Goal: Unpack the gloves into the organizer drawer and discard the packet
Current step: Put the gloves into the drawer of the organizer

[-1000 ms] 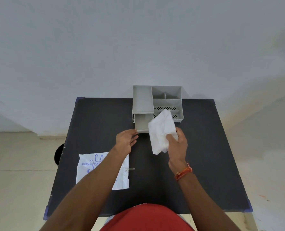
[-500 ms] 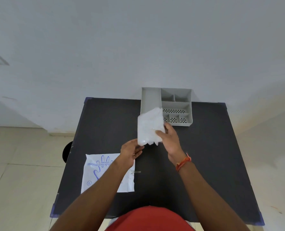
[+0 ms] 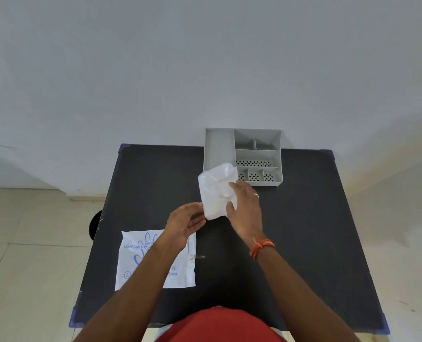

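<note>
A folded bundle of clear plastic gloves (image 3: 216,191) is held up over the table, in front of the grey organizer (image 3: 243,156). My right hand (image 3: 245,207) grips the bundle from its right side. My left hand (image 3: 186,224) is at the bundle's lower left edge, fingers spread and touching it. The bundle hides the organizer's front left corner, where the drawer sits, so the drawer is out of sight. The white glove packet (image 3: 155,261) with blue print lies flat at the table's left, partly under my left forearm.
The black table (image 3: 303,230) stands against a pale wall, with the organizer at its far edge. A dark round object (image 3: 95,225) sits on the tiled floor by the table's left edge.
My right hand has carried the gloves left, in front of the organizer's drawer corner. My left hand left the drawer and came back to the bundle's lower edge.
</note>
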